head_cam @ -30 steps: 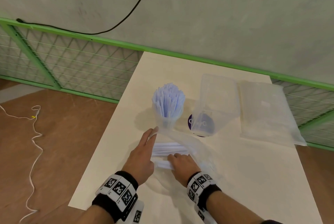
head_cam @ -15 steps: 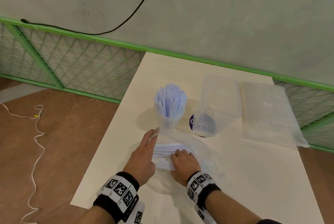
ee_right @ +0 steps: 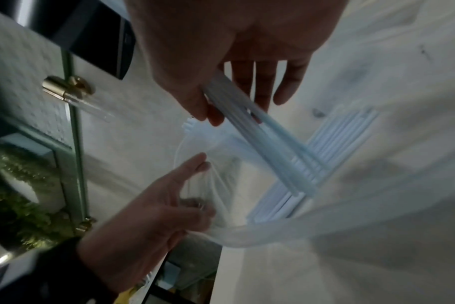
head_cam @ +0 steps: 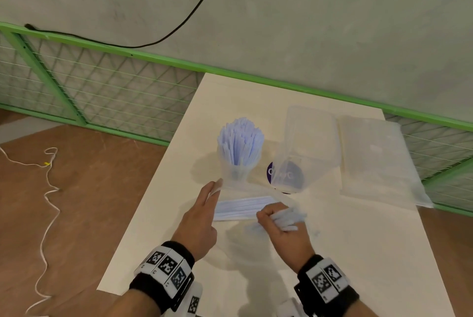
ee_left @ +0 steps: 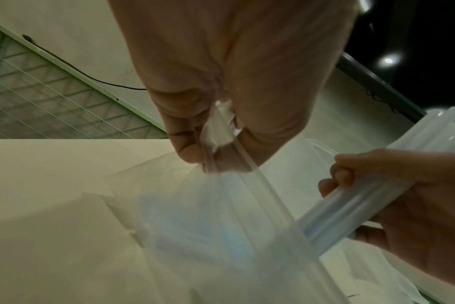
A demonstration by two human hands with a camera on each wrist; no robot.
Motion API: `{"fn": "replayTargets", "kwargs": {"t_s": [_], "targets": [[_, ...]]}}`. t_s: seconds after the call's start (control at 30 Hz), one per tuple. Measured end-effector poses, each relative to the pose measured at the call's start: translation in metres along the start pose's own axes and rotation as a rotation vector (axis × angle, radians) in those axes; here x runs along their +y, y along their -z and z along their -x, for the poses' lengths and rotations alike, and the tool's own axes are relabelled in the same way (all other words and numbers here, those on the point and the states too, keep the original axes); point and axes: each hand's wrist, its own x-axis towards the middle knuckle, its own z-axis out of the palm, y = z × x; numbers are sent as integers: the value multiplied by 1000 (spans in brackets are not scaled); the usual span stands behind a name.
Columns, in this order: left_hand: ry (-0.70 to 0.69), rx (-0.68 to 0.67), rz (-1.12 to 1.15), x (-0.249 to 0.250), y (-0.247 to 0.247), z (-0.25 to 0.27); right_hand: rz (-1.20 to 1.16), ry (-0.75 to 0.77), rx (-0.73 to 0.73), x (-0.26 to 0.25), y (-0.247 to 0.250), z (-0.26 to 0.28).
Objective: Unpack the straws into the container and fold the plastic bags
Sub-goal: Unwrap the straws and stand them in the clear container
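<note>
On table (head_cam: 358,252): left hand (head_cam: 197,224) pinches bag (ee_left: 221,205); right hand (head_cam: 284,232) grips straws (head_cam: 289,218).

Pale-blue straws (head_cam: 240,207) flat inside clear bag (ee_left: 221,236); more upright, apparently filling container (head_cam: 239,172).
</note>
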Motion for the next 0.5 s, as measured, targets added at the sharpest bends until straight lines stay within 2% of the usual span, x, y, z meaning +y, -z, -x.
{"fn": "replayTargets", "kwargs": {"t_s": [0.13,0.27,0.33,0.5], "targets": [[-10,-17,5,5,-3,-2,162,-69,-139,-1,2,1],[-10,-13,6,5,-3,-4,161,-8,-44,-11,12,-2],[-15,-13,-1,4,-2,-5,213,-22,-40,-8,14,-3],[-63,-29,-4,1,-2,-8,310,-137,-220,-11,11,-6]]}}
